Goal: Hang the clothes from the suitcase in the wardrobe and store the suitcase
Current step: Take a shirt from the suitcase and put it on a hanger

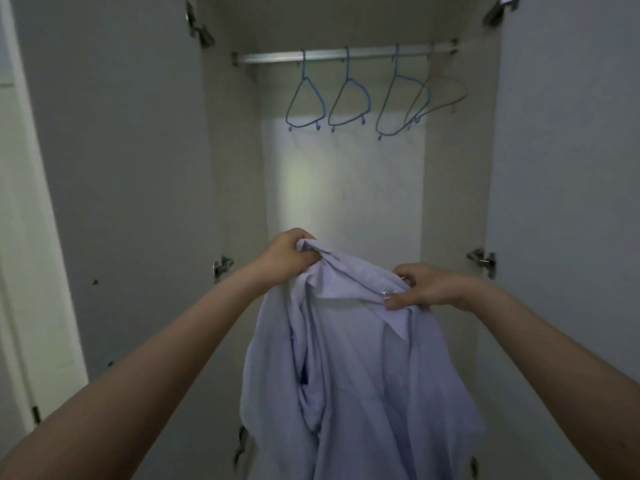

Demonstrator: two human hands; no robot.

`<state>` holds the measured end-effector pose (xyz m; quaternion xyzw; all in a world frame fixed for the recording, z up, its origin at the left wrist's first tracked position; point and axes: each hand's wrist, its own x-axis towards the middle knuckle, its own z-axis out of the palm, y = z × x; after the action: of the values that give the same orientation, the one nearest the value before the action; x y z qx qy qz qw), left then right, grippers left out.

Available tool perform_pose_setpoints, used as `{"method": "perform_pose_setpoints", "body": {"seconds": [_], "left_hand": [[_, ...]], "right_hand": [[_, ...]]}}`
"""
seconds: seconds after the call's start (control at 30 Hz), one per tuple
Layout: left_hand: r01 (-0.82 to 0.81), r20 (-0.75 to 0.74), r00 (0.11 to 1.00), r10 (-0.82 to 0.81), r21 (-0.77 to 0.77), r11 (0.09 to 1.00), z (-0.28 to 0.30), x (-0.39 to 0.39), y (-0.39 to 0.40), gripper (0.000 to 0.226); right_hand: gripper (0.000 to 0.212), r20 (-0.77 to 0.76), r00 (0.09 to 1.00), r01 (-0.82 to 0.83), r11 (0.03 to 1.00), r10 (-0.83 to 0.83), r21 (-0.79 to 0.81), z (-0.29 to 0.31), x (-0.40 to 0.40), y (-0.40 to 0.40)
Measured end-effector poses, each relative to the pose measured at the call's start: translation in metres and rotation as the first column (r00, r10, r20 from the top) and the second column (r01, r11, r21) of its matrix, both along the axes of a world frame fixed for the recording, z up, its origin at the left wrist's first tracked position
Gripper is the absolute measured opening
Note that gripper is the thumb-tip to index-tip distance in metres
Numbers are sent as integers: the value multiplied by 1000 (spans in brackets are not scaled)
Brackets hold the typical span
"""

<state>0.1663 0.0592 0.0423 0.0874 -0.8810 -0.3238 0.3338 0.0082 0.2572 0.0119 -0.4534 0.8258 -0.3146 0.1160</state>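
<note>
Both hands up in front of open wardrobe (pixel 346 188), doors swung wide. Left hand (pixel 284 254) fingers curled, gripping bunched top edge of pale lilac shirt (pixel 360 375). Right hand (pixel 422 289) pinches shirt at collar, thumb on top. Shirt hangs down between arms. On rail (pixel 346 54) above: 3 blue hangers (pixel 348 103), 1 orange hanger (pixel 446 95), all bare. Suitcase not in view.

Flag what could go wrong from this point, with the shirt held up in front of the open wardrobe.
1. Both the left hand and right hand grip the lilac shirt, so reaching for a hanger means letting go with one hand; the bunched shirt may slip or sag.
2. The orange hanger overlaps the rightmost blue hanger; pulling either might snag the other.
</note>
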Motion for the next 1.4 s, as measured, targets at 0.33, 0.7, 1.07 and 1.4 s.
{"method": "perform_pose_setpoints", "body": {"seconds": [0.33, 0.7, 1.07, 1.4], "left_hand": [[115, 289, 957, 9, -408, 906, -5, -17, -50, 56], [253, 261, 876, -406, 469, 846, -34, -13, -72, 35], [155, 311, 939, -149, 5, 988, -35, -15, -68, 27], [-2, -133, 990, -42, -316, 949, -50, -25, -68, 27]], "right_hand": [[13, -423, 888, 197, 980, -183, -9, 6, -34, 14], [16, 103, 992, 103, 944, -74, -312, 17, -17, 13], [31, 359, 932, 79, 946, 41, -313, 30, -20, 22], [18, -461, 799, 222, 902, -386, -371, 32, -16, 4]]}}
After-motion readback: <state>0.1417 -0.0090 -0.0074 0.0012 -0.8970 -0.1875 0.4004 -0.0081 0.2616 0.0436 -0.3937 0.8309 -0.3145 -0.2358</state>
